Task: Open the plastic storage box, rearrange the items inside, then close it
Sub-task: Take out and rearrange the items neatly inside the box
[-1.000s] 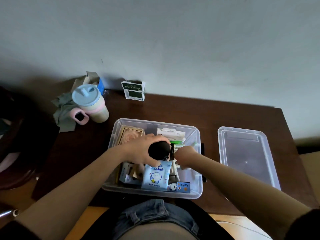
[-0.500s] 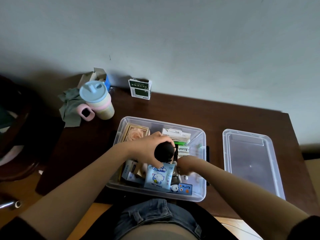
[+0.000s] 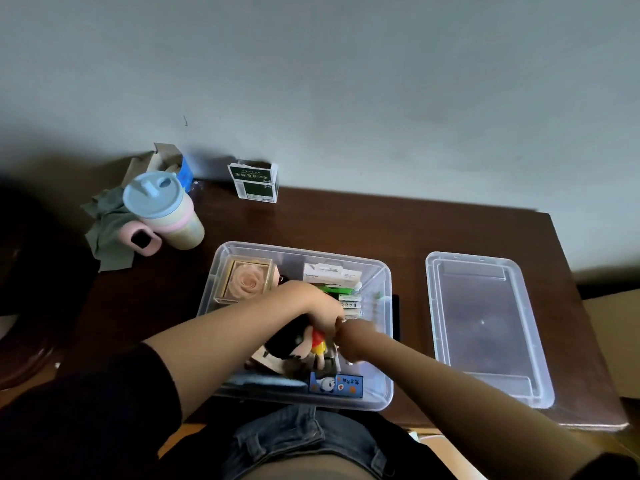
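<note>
Right hand blurred; grip indiscernible

Person, seen from above. Left hand and right hand: bare, no rings, watch or gloves visible. Forearms bare. Black sleeves pushed up toward the elbows, one on each arm. Dark blue denim garment at the waist, with stitched seams and belt loops.
</note>
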Available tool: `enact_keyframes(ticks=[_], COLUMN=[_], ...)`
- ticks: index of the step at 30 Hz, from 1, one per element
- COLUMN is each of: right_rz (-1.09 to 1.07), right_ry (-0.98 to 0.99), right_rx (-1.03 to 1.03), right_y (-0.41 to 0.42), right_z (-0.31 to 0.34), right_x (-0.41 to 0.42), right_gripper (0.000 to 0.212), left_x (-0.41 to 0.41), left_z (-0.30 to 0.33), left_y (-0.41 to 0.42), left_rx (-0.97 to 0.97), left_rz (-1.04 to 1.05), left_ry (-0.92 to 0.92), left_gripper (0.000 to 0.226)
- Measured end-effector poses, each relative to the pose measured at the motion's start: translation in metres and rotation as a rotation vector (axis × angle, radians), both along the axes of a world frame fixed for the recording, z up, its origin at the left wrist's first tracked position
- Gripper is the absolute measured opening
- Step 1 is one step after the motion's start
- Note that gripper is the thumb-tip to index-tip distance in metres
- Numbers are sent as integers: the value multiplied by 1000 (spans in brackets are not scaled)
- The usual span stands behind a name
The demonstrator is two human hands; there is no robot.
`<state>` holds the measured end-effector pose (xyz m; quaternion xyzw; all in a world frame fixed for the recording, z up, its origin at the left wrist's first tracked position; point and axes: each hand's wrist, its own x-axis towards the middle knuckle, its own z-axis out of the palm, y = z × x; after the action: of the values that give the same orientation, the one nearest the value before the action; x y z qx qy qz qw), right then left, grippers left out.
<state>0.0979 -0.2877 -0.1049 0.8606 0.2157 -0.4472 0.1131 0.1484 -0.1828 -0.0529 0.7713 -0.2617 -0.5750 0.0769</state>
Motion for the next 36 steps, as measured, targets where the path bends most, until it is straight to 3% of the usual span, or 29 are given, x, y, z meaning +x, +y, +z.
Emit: enact_keyframes(ticks=[2, 4, 8, 11, 14, 16, 21, 25, 32, 34, 36], right_rz=[-18, -11, -64, -72, -80, -128, -273, -345, -197, -161, -164], right_ry=[-71, -115, -147, -185, -212, -218, -165, -168, -196, -212, -208], right_rx=[-35, -65, -87, -85, -62, -25, 70, 124, 39, 9, -1], right_y=[0, 1, 3, 4, 4, 3, 1, 0, 2, 2, 1], right_z=[-5, -10, -14, -12, -10, -8, -3, -1, -2, -2, -2], right_x=[-4, -5, -1, 0, -1, 1, 8, 6, 1, 1, 1], right_gripper=[50, 52, 29, 26, 27, 28, 26, 29, 26, 28, 26], left_x=[-6, -7, -7, -6, -9, -8, -6, -8, -5, -5, -7], left_z=[-13, -23, -30, -39, -49, -50, -41, -45, -40, -39, -43], left_y=[-2, -3, 2, 8, 13, 14, 16, 18, 11, 8, 6], left_rx=[42, 20, 110, 153, 142, 139, 154, 123, 44, 52, 107], left_rz=[43, 56, 160, 224, 307, 283, 207, 178, 170, 182, 201], left_ry=[-16, -10, 140, 242, 206, 175, 195, 182, 182, 253, 244], left_gripper=[9, 17, 32, 41, 31, 29, 57, 45, 23, 35, 66])
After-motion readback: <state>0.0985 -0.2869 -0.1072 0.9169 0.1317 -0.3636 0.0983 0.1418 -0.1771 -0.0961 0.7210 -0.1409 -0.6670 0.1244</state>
